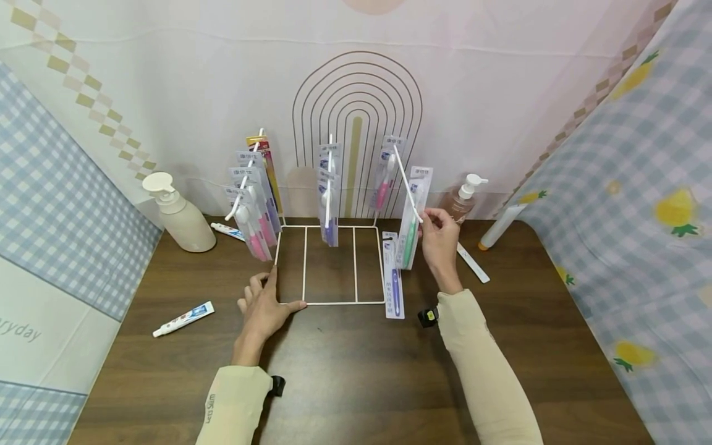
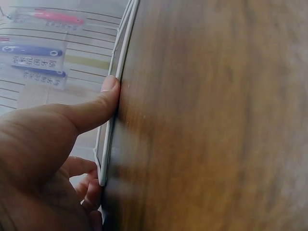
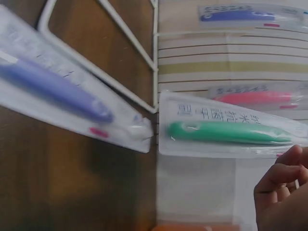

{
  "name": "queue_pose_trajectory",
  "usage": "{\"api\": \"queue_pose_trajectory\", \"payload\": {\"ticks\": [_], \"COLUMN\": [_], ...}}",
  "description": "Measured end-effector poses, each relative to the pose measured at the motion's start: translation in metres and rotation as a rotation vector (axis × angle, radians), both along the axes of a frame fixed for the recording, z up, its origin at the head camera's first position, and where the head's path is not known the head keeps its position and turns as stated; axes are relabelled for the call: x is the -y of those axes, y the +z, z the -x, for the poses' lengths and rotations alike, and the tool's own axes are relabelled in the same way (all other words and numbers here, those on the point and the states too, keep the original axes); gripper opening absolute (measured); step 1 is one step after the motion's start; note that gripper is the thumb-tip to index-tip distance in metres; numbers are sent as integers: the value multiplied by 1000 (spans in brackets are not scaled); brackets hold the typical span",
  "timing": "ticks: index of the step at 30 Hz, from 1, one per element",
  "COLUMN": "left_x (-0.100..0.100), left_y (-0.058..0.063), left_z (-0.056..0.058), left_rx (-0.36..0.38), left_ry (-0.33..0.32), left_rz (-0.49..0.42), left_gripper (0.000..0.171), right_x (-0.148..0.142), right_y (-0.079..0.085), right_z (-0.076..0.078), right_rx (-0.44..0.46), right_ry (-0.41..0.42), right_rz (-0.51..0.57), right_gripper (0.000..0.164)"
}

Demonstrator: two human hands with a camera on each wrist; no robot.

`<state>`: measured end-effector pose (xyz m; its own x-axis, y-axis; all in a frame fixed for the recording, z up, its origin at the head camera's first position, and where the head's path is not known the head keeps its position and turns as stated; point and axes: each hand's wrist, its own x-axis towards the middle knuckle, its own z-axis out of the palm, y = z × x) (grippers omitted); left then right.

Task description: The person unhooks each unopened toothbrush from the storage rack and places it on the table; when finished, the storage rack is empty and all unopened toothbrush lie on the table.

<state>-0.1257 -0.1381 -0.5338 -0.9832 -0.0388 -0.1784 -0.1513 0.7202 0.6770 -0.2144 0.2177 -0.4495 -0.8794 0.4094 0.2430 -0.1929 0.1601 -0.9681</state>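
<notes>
A white wire rack [image 1: 345, 303] stands on the table, with packaged toothbrushes on its three long hooks. My left hand [image 1: 266, 315] holds the rack's front left corner, thumb along the front bar and index finger at the side bar. At the right hook [image 1: 405, 179], my right hand [image 1: 441, 243] pinches the edge of a packaged green toothbrush [image 1: 410, 244], close to the hook's tip. Whether this package hangs on the hook cannot be made out. A packaged purple toothbrush [image 1: 395, 290] lies beside the rack's right side; its purple handle [image 3: 53, 86] shows in the right wrist view.
Toothpaste tubes [image 1: 183, 319] [image 1: 227, 231] lie at the left near a beige pump bottle [image 1: 186, 222]. Behind my right hand are a brown pump bottle [image 1: 458, 201], a white tube with an orange cap [image 1: 500, 227] and a flat white strip [image 1: 473, 262]. Curtains [image 1: 222, 80] enclose the table.
</notes>
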Motion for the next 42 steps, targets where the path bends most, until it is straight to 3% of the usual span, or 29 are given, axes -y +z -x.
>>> {"api": "queue_pose_trajectory", "payload": {"ticks": [1, 2, 7, 8, 10, 14, 16, 18, 21, 24, 30, 38, 42], "left_x": [0, 1, 1, 1, 1, 1, 1, 1, 1, 0, -2, -1, 1], "left_y": [0, -1, -1, -2, -2, -4, -4, -3, -3, -2, 1, -2, -4], "left_z": [0, 1, 1, 1, 1, 2, 2, 2, 2, 2, 0, 0, 0], "left_rx": [1, 4, 9, 10, 5, 4, 8, 11, 15, 18, 22, -14, -17], "left_ry": [0, 1, -6, -6, -5, -3, -3, -2, -2, 0, 1, -2, -7], "left_rz": [2, 1, 9, 10, 11, 12, 13, 14, 13, 13, 28, 8, 6], "left_gripper": [122, 122, 122, 122, 123, 123, 123, 122, 122, 122, 123, 121, 122], "right_x": [-4, -13, -69, -71, -65, -47, -58, -63, -67, -66, -56, -33, -29], "right_y": [-4, -20, -123, -128, -121, -102, -128, -142, -152, -152, -138, -105, -100], "right_z": [-1, 5, 45, 44, 31, 3, 12, 16, 19, 18, 10, -11, -13], "right_rx": [16, 30, 253, 313, 414, 512, 536, 566, 575, 584, 611, 557, 556], "right_ry": [12, 13, 4, -8, 6, 31, 42, 51, 62, 62, 33, -26, -40], "right_rz": [-11, -41, -261, -312, -357, -357, -362, -372, -383, -383, -387, -430, -437], "right_gripper": [20, 20, 19, 22, 27, 32, 29, 29, 29, 28, 25, 25, 23]}}
